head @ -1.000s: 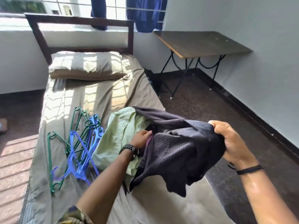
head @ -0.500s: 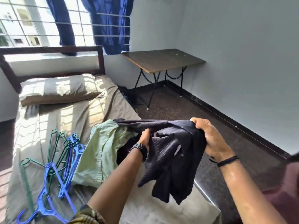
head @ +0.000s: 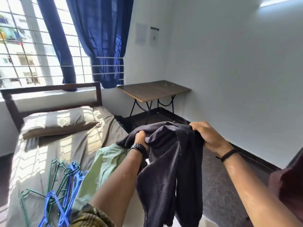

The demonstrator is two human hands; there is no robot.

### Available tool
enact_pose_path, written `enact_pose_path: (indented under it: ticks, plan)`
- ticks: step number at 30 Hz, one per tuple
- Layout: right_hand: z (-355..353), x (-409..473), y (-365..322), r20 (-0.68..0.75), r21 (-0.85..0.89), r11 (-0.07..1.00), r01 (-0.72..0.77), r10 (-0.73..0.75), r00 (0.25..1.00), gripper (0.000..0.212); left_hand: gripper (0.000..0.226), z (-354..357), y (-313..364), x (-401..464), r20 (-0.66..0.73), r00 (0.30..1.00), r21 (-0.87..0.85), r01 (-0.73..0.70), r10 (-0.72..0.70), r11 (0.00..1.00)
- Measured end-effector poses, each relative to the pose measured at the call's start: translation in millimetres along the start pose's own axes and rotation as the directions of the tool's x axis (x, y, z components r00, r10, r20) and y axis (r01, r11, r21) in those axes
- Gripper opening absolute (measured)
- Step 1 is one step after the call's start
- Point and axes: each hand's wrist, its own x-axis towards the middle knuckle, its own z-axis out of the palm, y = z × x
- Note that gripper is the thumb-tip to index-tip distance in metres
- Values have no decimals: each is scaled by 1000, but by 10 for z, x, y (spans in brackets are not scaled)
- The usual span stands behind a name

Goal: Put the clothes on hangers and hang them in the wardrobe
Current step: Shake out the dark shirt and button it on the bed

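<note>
I hold a dark mesh garment [head: 165, 174] up above the bed's right edge. My left hand [head: 141, 139] grips its top edge on the left, and my right hand [head: 207, 135] grips the top edge on the right. The cloth hangs down in two folds between my forearms. A pale green garment [head: 101, 167] lies on the bed under my left arm. Several green and blue hangers [head: 64, 185] lie in a pile on the sheet at the lower left. No wardrobe is in view.
The bed [head: 65, 145] with a pillow [head: 59, 120] and dark headboard [head: 49, 89] fills the left. A folding table [head: 154, 90] stands in the corner by the white wall. Blue curtains [head: 100, 38] hang over a barred window. Dark floor [head: 218, 177] runs along the bed's right side.
Both hands have lifted the dark garment higher and off the green one. My view has tilted up, showing more window and curtain.
</note>
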Motion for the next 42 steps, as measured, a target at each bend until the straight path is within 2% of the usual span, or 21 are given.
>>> enact_pose_path:
  ticks: [1,3,5,6,7,10,14,17,21,23,25,26,29,31,33,35,37,38,40,41,42]
  plan:
    - [-22,16,-11,-29,-5,1000,-13,13,999,28,41,-8,52,17,44,998,20,-46,45,999]
    - [-47,67,-52,-60,-16,999,-28,27,998,29,36,-28,227,-32,-46,983,229,-163,178,960]
    - [-39,118,-157,-58,6,999,-40,40,997,23,33,6,431,-98,-17,982,128,-182,186,975]
    - [-47,154,-208,-74,22,998,-59,61,995,25,33,8,509,-133,11,986,-6,-167,167,986]
    - [-60,197,-260,-103,34,996,-77,80,991,29,33,-10,593,-122,60,980,-45,-189,192,981]
    - [-90,313,-428,-237,71,993,-93,107,966,36,26,2,809,-225,112,969,-81,-210,218,974]
    - [-115,423,-673,-397,235,972,27,71,915,35,25,118,1163,-301,131,940,-91,-304,314,948]
    - [-104,423,-911,-358,325,939,112,13,934,33,23,258,1491,-390,201,907,-75,-363,370,929]
    - [-176,435,-1125,-214,336,942,17,58,975,37,22,490,1886,-525,294,859,-61,-422,420,905]
    - [-185,465,-1195,-177,220,975,-24,64,982,33,31,653,2027,-630,346,857,46,-422,382,905]
    - [-144,494,-1269,-221,71,996,56,-39,975,23,22,831,2104,-763,358,857,147,-443,370,884]
    - [-107,494,-1302,-231,40,993,112,-100,968,26,19,913,2122,-798,348,860,185,-454,374,872]
    - [58,491,-1406,-83,-59,980,192,-196,977,61,23,1094,2088,-903,329,874,286,-454,358,844]
    - [146,495,-1381,-8,-237,945,225,-234,972,66,19,1114,2051,-889,296,888,295,-435,352,851]
    - [178,450,-1386,-34,-280,929,241,-260,965,43,12,1081,2028,-826,247,900,270,-419,359,867]
    - [131,389,-1386,-41,-172,947,271,-282,959,20,12,1029,1991,-869,259,910,176,-373,323,911]
    - [54,340,-1392,-91,-116,945,305,-316,944,20,21,945,1944,-870,320,887,118,-385,332,915]
    - [23,312,-1398,-119,-94,944,316,-326,938,21,28,911,1913,-861,355,859,145,-439,368,887]
    - [-36,272,-1415,-150,-55,948,312,-317,936,22,39,872,1843,-893,414,782,280,-596,465,752]
    - [-58,247,-1426,-138,-42,950,310,-312,940,22,48,857,1812,-897,428,731,374,-679,532,632]
    - [-75,214,-1442,-113,-20,952,306,-306,945,23,57,838,1805,-872,434,658,484,-746,615,457]
